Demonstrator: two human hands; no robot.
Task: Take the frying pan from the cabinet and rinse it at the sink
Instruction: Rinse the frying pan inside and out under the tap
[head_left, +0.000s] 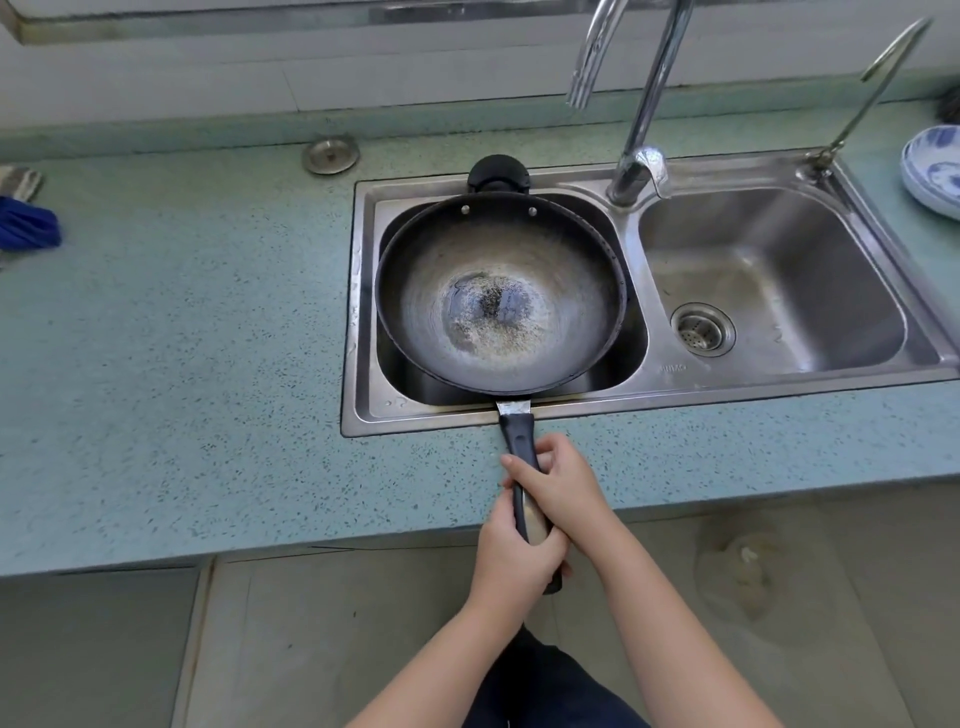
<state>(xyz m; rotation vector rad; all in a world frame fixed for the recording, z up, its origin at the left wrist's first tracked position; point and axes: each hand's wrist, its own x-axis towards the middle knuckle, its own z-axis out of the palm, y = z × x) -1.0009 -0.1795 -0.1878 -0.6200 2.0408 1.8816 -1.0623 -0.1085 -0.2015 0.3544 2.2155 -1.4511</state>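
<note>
A dark, worn frying pan (500, 291) sits over the left basin of the steel double sink (644, 387), its bowl filling most of that basin. Its long black handle (519, 441) reaches back over the counter edge toward me. My left hand (511, 556) grips the near end of the handle. My right hand (558, 486) is wrapped around the handle just ahead of it. The chrome faucet (641, 130) stands behind the divider, its spout hanging above and to the right of the pan. No water is running.
The right basin (779, 275) has a round drain strainer (702, 329). A blue-and-white plate (935, 171) lies at the far right. A loose metal sink plug (331, 154) rests behind the sink. A blue cloth (26, 226) lies far left on the speckled green counter (182, 364).
</note>
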